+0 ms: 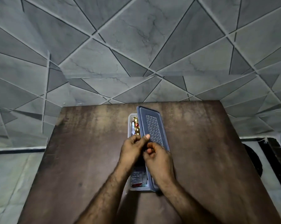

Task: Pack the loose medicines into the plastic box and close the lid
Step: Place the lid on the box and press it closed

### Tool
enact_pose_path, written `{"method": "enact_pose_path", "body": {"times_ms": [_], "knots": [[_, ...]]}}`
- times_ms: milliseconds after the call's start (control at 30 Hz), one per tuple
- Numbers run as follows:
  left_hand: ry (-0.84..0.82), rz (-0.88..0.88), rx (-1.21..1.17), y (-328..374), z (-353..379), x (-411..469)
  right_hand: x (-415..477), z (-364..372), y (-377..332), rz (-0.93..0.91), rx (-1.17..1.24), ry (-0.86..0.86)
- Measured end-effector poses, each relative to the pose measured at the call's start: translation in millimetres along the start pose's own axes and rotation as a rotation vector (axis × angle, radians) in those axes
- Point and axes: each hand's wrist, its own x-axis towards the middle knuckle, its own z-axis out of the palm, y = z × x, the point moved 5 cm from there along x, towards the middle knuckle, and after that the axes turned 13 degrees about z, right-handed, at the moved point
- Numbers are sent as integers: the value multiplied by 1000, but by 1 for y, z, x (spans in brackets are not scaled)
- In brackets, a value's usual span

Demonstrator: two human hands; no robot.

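Observation:
A long clear plastic box (129, 126) lies lengthwise on the brown table (81, 152). Medicines fill it: gold and red blister strips (136, 126) at the far end, white and red sachets (137, 179) at the near end. A grey-blue lid (154, 126) with an embossed pattern sits tilted over the box's right side, its left edge raised. My left hand (131, 148) pinches the lid's left edge, thumb on top. My right hand (158, 160) is curled over the lid's near part, touching it; whether it grips the lid is hidden.
The table stands against a grey tiled wall. A pale floor shows on the left, and a dark round object (254, 159) lies on the floor past the table's right edge.

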Motion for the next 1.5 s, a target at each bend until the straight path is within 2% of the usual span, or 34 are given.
{"method": "enact_pose_path", "body": {"times_ms": [167,267,333,433,633,800,1267,1500], "knots": [[98,-34,40,-15,-16,5,7,2,2,22,39,-147],[121,-41,57,-20,-28,7,23,-13,15,-11,6,-32],[137,-59,84,-27,-36,11,35,-22,27,25,-101,32],[173,-77,167,-33,-46,16,47,-25,42,115,-230,16],[192,-15,393,-17,-54,20,51,-22,58,229,-19,-41],[189,46,637,-8,-55,17,53,-18,60,252,28,-14],[167,-61,541,-25,-64,12,53,-19,59,220,79,-62],[130,-94,507,-29,-65,15,55,-15,70,265,143,-104]]}}
